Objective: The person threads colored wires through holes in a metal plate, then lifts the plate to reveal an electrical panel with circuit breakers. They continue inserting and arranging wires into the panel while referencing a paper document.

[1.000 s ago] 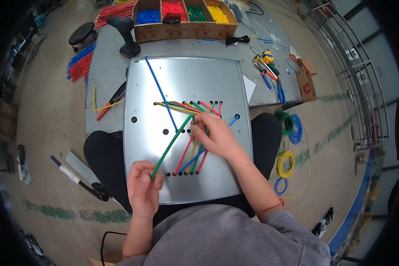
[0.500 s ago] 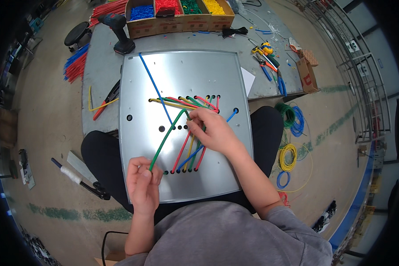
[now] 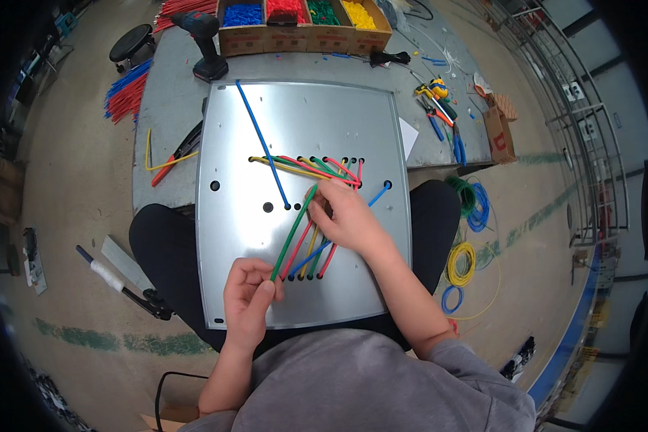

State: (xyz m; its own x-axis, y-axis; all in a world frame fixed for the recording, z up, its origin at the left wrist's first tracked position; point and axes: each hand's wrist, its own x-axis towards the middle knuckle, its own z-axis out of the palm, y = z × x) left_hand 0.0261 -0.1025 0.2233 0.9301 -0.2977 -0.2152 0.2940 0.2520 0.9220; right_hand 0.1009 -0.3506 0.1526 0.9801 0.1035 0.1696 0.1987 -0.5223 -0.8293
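A grey metal panel (image 3: 252, 237) with rows of holes rests across my lap, its far end against the table. Between my two hands a green wire (image 3: 295, 227) runs slanted over the panel. My left hand (image 3: 252, 295) pinches its near end beside the lower row of holes. The far end sits in the closed fingers of my right hand (image 3: 342, 216), which hide the holes beneath. Red, yellow and green wires (image 3: 306, 168) lace through the upper holes, and more cross to the lower row. A long blue wire (image 3: 259, 137) stretches from the panel's far edge to a middle hole.
On the table (image 3: 295, 68) lie a drill (image 3: 205, 47), a cardboard box (image 3: 281, 39) of coloured small parts, and pliers (image 3: 430, 119). Cutters with red handles (image 3: 176, 155) lie left of the panel. Coils of yellow wire (image 3: 461, 264) and blue wire (image 3: 479, 205) are on the floor, right.
My left hand has moved right, toward the lower row of holes. The green wire, bent near my right hand before, now runs straighter into its fingers.
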